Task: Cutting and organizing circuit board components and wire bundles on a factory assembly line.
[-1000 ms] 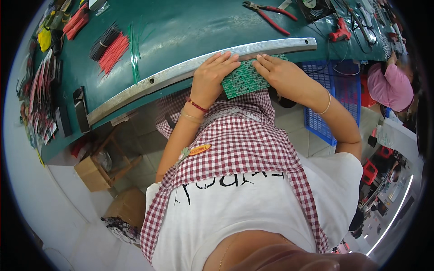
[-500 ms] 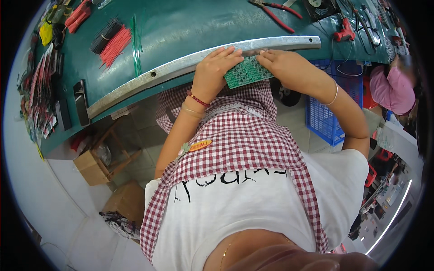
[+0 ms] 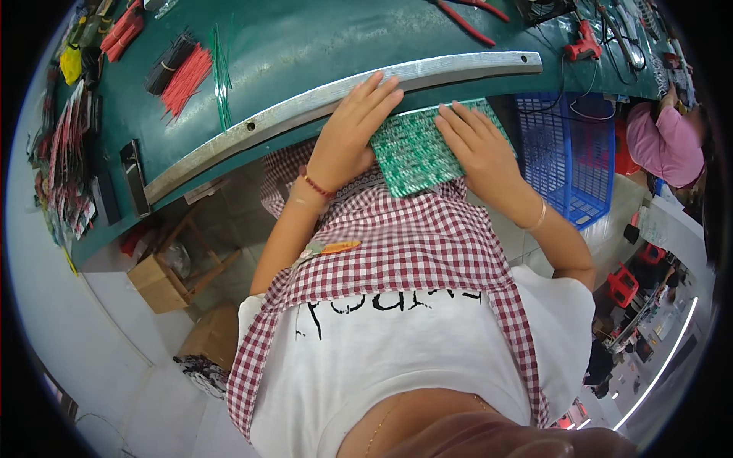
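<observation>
A green printed circuit board panel lies tilted between the table's front edge and my lap, its face crowded with small glinting parts. My right hand rests on the panel's right half, fingers stretched out; its thumb is hidden. At the panel's left edge is my left hand, open, its long fingers reaching up onto a metal bar. That bar, with a hole toward each end, runs along the table's front edge. Neither hand visibly grips the panel.
On the green table lie red wires, black wires, green wires and red-handled pliers. A black phone-like slab sits at the left. A blue crate stands right of my lap; beyond it sits a person in pink.
The panel has come back toward me from the bar and now shows more of its face. My right hand has moved nearer and flattened onto it; my left hand's fingers have straightened.
</observation>
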{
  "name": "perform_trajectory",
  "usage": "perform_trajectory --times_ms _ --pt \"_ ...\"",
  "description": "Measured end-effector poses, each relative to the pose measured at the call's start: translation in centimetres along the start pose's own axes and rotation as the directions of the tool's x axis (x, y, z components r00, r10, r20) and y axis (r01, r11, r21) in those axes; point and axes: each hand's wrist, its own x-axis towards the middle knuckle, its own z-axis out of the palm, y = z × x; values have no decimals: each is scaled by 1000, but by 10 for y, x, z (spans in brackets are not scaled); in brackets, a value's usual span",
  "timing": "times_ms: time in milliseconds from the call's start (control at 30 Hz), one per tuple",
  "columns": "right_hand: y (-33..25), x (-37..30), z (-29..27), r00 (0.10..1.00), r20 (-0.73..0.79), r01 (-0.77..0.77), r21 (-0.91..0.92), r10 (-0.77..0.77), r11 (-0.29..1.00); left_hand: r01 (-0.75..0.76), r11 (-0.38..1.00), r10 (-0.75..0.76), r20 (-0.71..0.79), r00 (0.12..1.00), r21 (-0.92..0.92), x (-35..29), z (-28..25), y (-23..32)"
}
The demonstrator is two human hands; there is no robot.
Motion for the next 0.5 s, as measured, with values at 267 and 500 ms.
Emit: perform_trajectory --times_ms 267,500 --pt "7 32 -22 866 446 -446 893 227 -54 284 306 -542 79 837 -909 24 -40 24" --pt "-2 71 -4 895 426 -270 756 134 -596 289 283 -552 91 829 -915 11 -57 5"
